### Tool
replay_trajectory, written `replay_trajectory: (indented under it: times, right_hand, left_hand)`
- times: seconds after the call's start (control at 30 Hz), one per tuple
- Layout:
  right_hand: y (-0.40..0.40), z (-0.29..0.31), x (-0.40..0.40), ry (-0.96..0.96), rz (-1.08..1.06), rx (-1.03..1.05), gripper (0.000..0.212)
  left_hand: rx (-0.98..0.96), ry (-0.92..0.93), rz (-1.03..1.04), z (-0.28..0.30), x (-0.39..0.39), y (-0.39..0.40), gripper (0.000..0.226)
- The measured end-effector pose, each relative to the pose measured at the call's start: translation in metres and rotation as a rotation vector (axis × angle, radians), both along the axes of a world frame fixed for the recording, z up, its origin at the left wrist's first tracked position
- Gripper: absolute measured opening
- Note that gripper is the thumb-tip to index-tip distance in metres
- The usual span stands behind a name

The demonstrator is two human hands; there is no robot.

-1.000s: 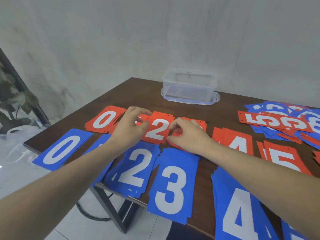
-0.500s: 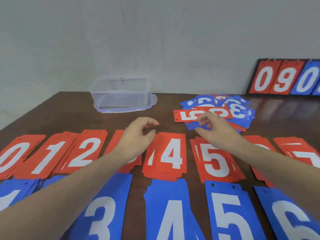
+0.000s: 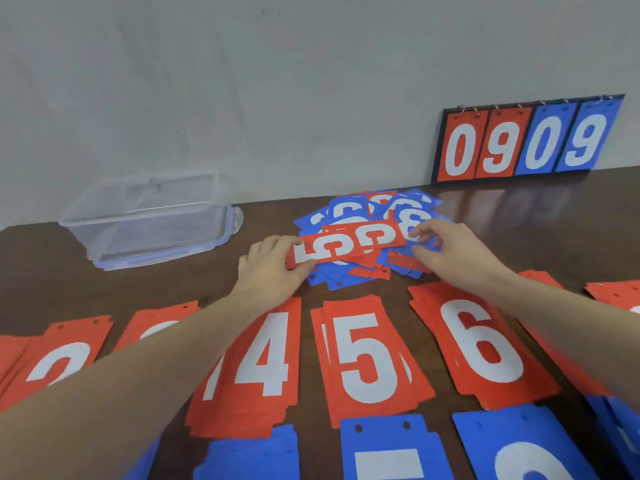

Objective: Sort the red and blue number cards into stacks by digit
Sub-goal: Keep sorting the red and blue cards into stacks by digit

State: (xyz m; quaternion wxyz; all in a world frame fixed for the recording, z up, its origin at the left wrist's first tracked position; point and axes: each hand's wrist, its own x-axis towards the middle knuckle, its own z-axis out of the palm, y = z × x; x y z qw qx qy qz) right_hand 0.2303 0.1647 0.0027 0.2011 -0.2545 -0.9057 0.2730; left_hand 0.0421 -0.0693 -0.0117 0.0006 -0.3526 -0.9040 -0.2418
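The unsorted pile [image 3: 367, 237] lies behind the sorted stacks [image 3: 367, 358], right of the container [image 3: 152, 220].

The light is even and soft, with weak shadows. The dark table [image 3: 519, 209] reflects the scoreboard [image 3: 526, 142]. Edges bend, and near forearms look blurred.

Glossy dark wood table [image 3: 519, 216] (reflective); clear plastic box [image 3: 149, 220].

Both forearms are bare to the frame edge (no sleeves), left hand [image 3: 273, 268] and right hand [image 3: 453, 254] ungloved
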Motion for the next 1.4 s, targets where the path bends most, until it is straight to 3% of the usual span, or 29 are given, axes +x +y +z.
replay_trajectory:
  times: [0.17,0.37,0.6,0.83,1.13,1.3,1.4]
  right_hand:
    - [0.027,0.002,-0.015,-0.062,-0.034,0.135,0.033]
    - [0.044,-0.001,-0.024,-0.254,0.021,0.064,0.079]
    - [0.042,-0.006,-0.023,-0.268,0.068,0.114,0.097]
    - [0.043,-0.006,-0.021,-0.275,0.104,0.121,0.079]
    - [0.043,-0.005,-0.014,-0.178,0.113,0.094,0.065]
    - [0.045,-0.002,-0.002,-0.064,-0.051,0.185,0.060]
    - [0.047,0.007,0.010,0.102,-0.097,0.034,0.056]
  left_hand:
    - [-0.058,0.044,0.063,-0.004,-0.018,0.009,0.063]
    - [-0.036,0.001,0.040,-0.007,-0.020,0.005,0.060]
    - [0.082,-0.038,-0.033,-0.003,-0.017,0.001,0.058]
    - [0.179,-0.136,-0.077,0.005,-0.011,-0.003,0.064]
    - [0.170,-0.223,-0.050,0.018,-0.001,0.007,0.070]
    - [0.324,-0.290,0.017,0.020,0.003,0.014,0.079]
    - [0.488,-0.410,0.016,0.020,0.007,0.016,0.087]
